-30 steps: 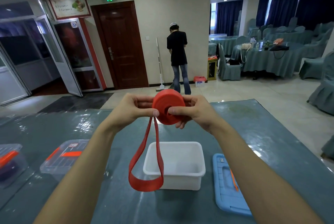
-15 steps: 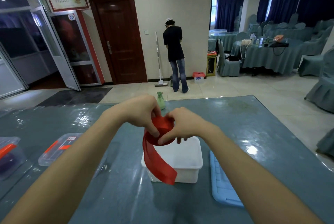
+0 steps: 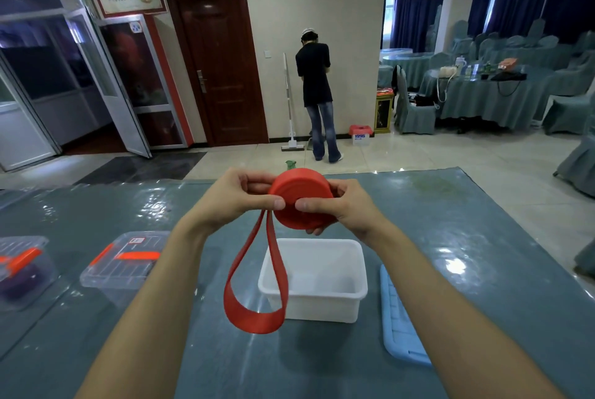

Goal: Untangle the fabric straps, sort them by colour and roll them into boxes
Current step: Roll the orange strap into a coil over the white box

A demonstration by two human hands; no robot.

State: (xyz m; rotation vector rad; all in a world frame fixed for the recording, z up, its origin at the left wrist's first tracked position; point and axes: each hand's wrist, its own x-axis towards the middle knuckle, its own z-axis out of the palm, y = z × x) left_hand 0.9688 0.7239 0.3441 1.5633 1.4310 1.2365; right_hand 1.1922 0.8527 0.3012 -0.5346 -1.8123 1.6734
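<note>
A red strap roll (image 3: 302,202) is held up in the air above the table, mostly wound into a thick disc. My left hand (image 3: 236,195) pinches its left edge where the strap leaves the roll. My right hand (image 3: 344,205) grips the right side, thumb on the face of the disc. A loose loop of the red strap (image 3: 254,289) hangs down from the roll to just left of a white open box (image 3: 314,294), which stands on the table below my hands with nothing visible inside.
A light blue lid (image 3: 401,324) lies right of the white box. Two clear boxes with orange clips (image 3: 124,261) (image 3: 21,266) stand at the left on the glossy teal table (image 3: 467,269). A person stands beyond the table by a mop.
My hands rose from just over the white box back up. The roll turned its face toward me, and the loose end hangs as a long loop again.
</note>
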